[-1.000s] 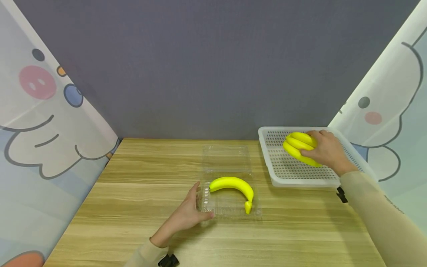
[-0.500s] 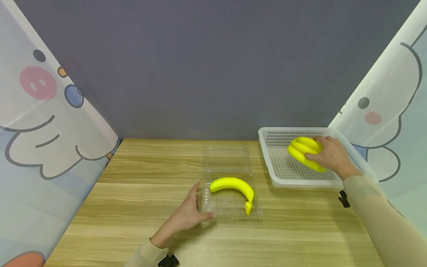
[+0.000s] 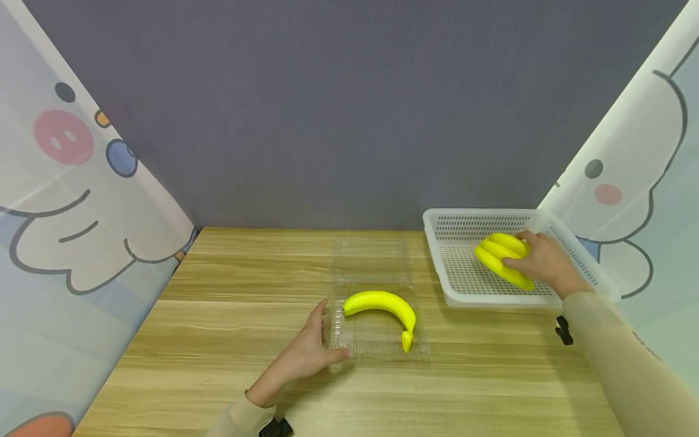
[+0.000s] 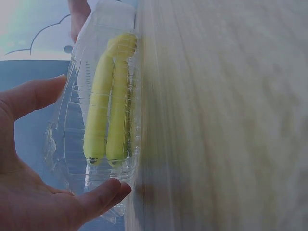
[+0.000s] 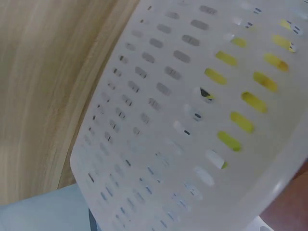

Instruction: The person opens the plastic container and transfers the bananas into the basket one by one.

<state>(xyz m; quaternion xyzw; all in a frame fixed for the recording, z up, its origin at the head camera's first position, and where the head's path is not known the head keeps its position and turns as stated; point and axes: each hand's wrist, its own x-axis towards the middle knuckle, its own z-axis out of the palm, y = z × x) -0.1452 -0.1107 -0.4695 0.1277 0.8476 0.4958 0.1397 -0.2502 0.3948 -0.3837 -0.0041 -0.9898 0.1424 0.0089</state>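
My right hand (image 3: pixel 546 261) grips a bunch of yellow bananas (image 3: pixel 501 258) inside the white slotted basket (image 3: pixel 497 299), thumb on the near side. In the right wrist view, yellow shows through slots in the basket wall (image 5: pixel 144 115), and only a bit of the hand (image 5: pixel 288 207) appears at the lower right. A single curved banana (image 3: pixel 382 298) lies in the lower half of a clear plastic clamshell box (image 3: pixel 371 261), whose lid is folded back. My left hand (image 3: pixel 303 352) spreads around the box's near-left corner; its fingers (image 4: pixel 98 197) rest at the box's end.
A wood-grain table (image 3: pixel 218 303) carries the box in the middle and the basket at back right. A grey partition (image 3: pixel 349 121) rises behind. Cartoon-printed sheets (image 3: pixel 60 243) flank the table on both sides.
My right hand has moved slightly right and toward me with the banana bunch, now lower in the basket. The left hand, clamshell box and single banana have stayed in place.
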